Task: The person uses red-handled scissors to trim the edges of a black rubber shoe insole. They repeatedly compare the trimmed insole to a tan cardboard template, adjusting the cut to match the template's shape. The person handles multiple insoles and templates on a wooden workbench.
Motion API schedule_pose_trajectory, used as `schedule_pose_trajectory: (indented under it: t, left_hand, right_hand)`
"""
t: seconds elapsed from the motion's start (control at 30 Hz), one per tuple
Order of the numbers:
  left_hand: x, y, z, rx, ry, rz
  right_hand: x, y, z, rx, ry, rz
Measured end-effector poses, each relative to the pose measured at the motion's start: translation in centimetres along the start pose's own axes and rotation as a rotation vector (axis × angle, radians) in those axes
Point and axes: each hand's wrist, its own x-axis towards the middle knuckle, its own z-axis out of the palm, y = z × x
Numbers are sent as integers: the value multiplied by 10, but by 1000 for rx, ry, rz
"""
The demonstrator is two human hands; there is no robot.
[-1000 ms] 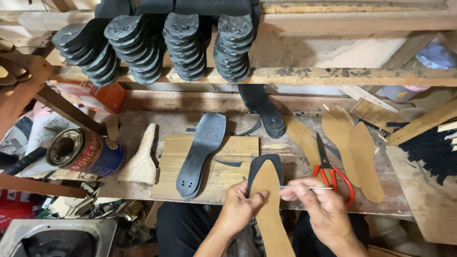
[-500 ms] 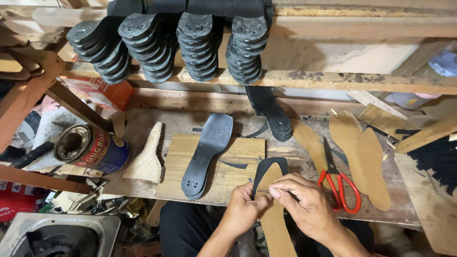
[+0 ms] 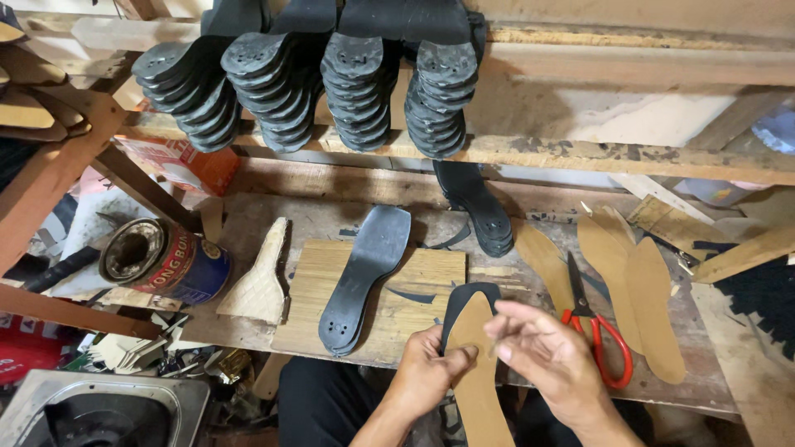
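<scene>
My left hand grips a long tan insole that lies against a black sole, thumb on its left edge. My right hand hovers over the insole's upper right part with fingers pinched together; what it pinches is too small to tell. Both hands are at the front edge of the wooden workbench. A second black sole lies on a light wooden board to the left of my hands.
Red-handled scissors lie right of my hands beside several tan insoles. A tipped tin can and a wooden wedge block sit left. Stacks of black soles fill the shelf above. Another black sole stack leans at the bench's back.
My right hand has moved left from beside the scissors onto the insole's top. The view has shifted slightly down and left.
</scene>
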Motion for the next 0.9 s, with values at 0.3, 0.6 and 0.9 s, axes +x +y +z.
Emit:
schedule_pose_trajectory:
  t: [0.3,0.6,0.9]
  left_hand:
    - [-6,1,5,-9,-7,-22]
    - [-14,-3,11,2,-17,-4]
    - [-20,-19,7,25,-36,93]
  right_hand:
    - [-2,6,3,-422,114,18]
    - [-6,-12,12,-447,-25,-15]
    - [-9,-40,31,-687,-179,-304]
